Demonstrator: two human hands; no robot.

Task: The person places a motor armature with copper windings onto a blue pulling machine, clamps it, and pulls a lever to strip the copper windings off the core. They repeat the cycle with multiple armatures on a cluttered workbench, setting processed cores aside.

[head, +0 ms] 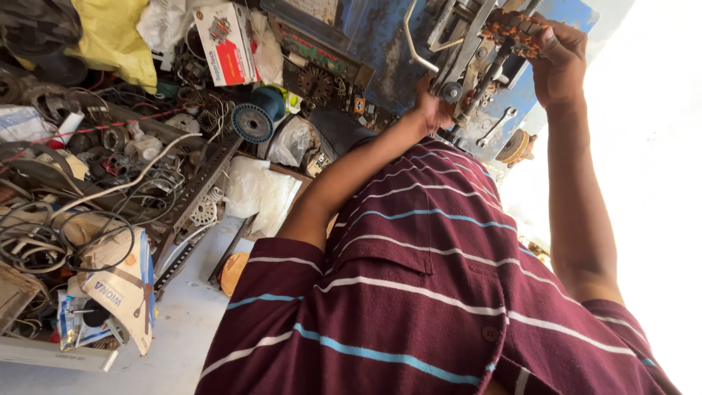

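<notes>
A cluttered workshop surface [183,344] spreads left of the blue machine [380,36]. We see our 2 hands raised apart at that machine: the left hand [433,108] grips its metal mechanism [468,44], the right hand [559,62] clamps a copper-wound coil [512,29] at its top.

At twelve o'clock the grey metal machine frame [468,51] looks dull and worn; its blue painted panel [380,44] is scuffed. At six o'clock, the maroon striped cloth shirt [439,292] is matt.
</notes>
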